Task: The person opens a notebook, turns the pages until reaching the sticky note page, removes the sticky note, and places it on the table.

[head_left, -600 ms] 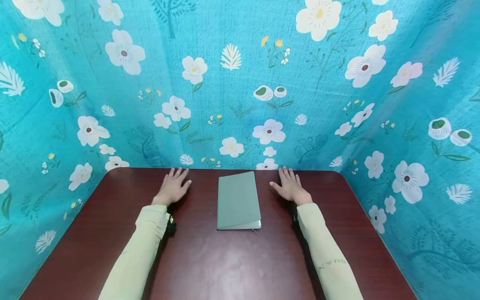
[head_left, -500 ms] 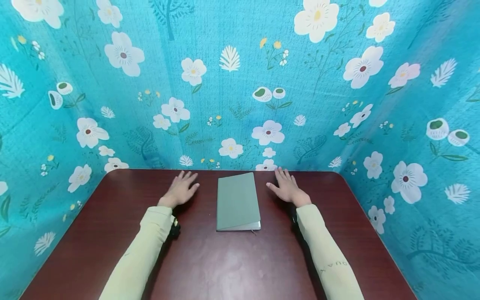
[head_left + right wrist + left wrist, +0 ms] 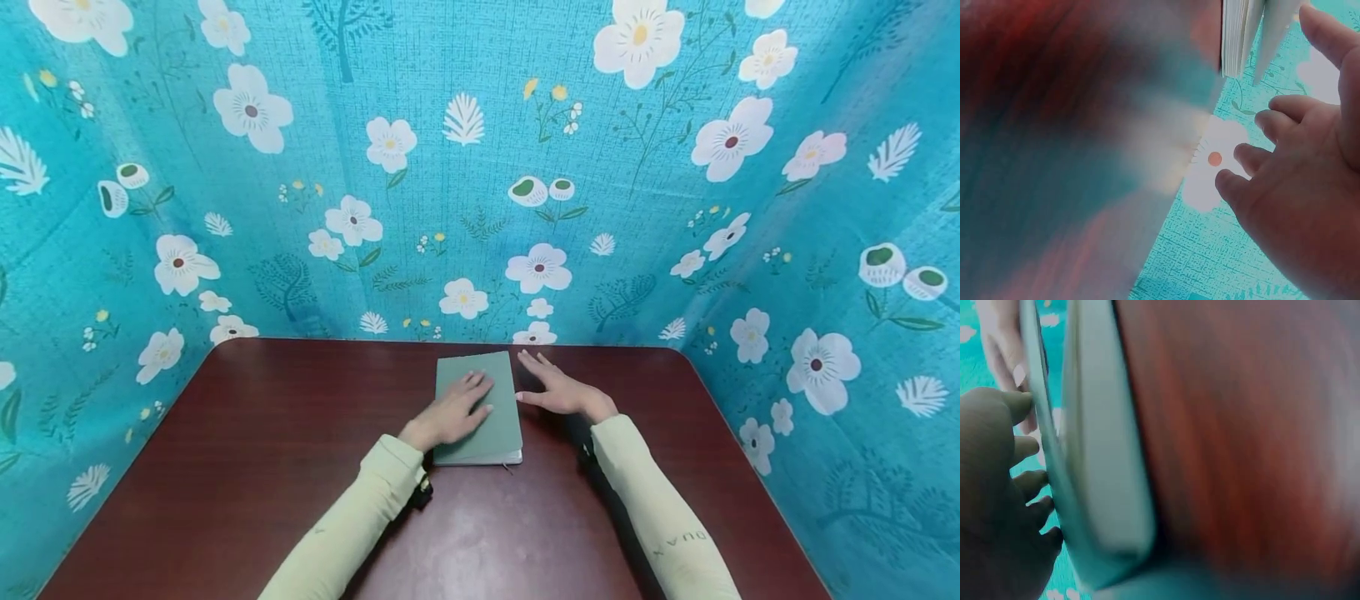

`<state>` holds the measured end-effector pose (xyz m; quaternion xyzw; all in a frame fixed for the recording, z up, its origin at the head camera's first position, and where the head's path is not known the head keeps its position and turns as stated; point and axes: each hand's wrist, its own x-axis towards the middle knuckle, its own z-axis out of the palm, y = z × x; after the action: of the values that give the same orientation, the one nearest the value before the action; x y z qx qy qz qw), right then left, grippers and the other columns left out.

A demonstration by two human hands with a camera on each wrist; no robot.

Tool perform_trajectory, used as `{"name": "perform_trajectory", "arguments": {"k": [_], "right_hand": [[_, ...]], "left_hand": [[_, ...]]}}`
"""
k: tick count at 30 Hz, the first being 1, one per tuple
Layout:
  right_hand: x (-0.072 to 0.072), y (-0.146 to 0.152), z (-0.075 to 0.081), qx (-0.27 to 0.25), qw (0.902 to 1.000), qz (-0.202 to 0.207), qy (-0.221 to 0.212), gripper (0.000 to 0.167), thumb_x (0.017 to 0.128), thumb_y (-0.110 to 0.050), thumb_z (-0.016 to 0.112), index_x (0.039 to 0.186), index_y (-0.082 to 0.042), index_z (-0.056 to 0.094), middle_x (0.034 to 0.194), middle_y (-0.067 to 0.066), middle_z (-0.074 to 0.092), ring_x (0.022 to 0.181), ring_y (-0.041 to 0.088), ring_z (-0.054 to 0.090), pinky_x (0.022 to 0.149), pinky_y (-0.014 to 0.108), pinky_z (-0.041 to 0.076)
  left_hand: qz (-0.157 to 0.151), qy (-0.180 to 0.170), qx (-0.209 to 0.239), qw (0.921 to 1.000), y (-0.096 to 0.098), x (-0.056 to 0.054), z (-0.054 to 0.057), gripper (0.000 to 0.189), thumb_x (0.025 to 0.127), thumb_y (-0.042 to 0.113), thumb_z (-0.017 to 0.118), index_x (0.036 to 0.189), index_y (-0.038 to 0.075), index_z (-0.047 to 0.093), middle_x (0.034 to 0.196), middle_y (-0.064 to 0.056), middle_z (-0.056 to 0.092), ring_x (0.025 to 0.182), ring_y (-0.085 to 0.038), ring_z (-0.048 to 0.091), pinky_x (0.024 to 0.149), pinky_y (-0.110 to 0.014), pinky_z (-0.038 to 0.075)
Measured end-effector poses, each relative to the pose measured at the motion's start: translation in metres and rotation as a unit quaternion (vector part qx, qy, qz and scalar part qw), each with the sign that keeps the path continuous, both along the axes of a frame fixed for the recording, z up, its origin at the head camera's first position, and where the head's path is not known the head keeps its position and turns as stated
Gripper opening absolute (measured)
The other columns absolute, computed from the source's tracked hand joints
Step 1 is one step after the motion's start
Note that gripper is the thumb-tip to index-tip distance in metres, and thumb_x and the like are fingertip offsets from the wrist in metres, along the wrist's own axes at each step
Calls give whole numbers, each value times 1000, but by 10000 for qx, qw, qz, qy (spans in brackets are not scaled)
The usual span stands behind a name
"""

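Observation:
A grey-green notebook (image 3: 501, 432) lies on the table, its front cover slightly lifted above the white pages at the near edge. Over that cover lies my left hand (image 3: 452, 412), fingers spread and relaxed; in the left wrist view its fingertips are right at the cover (image 3: 1054, 459). My right hand (image 3: 558, 390) is just beside the notebook's right edge, with its fingers extended and its thumb tip close to that edge. Seen from the right wrist, the page block (image 3: 1235, 40) sits near the thumb, and nothing is in the right hand (image 3: 1310, 175).
The dark reddish-brown table (image 3: 285, 417) has rounded far corners. Behind and around it hangs a turquoise curtain (image 3: 450, 225) printed with white flowers and leaves. A thin ribbon marker (image 3: 507, 469) pokes out at the notebook's near edge. Both arms wear pale sleeves (image 3: 652, 500).
My left hand has moved right from the bare table onto the notebook's cover. My right hand has shifted left and turned toward the notebook's right edge. The notebook lies in about the same place.

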<state>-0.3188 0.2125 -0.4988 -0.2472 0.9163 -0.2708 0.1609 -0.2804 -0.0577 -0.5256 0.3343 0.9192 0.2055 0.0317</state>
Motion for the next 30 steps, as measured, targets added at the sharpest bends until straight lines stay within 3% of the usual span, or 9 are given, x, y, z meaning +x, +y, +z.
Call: {"name": "perform_trajectory", "arguments": {"k": [7,16,23,30], "right_hand": [[4,0,-5,71,9997,156,-186,91,97,-44,68,164,-12,16,171,13,11,156,44,1,119,68,20],[4,-3,-14,169,9982,455,-352,100,90,-45,76,164,-13,17,171,14,9,157,42,-2,120,67,19],[5,-4,-16,241,9977,491,-392,113,81,-47,84,165,-14,17,171,13,9,157,41,0,119,65,24],[5,-3,-16,252,9979,423,-430,118,76,-50,87,165,-16,17,171,12,10,157,40,0,119,65,24]], "left_hand": [[66,-118,-242,9996,15,9,-6,56,108,34,47,157,7,39,166,-21,26,154,-42,19,124,-57,18],[124,-301,-284,9991,18,6,-11,58,108,38,47,158,12,38,168,-16,23,156,-39,16,125,-58,14],[148,-241,-508,9983,18,9,-5,57,108,41,45,158,13,38,168,-15,23,156,-38,18,125,-56,17],[154,-200,-557,9981,17,8,-7,57,109,42,44,159,15,37,168,-14,23,156,-37,18,125,-55,18]]}}
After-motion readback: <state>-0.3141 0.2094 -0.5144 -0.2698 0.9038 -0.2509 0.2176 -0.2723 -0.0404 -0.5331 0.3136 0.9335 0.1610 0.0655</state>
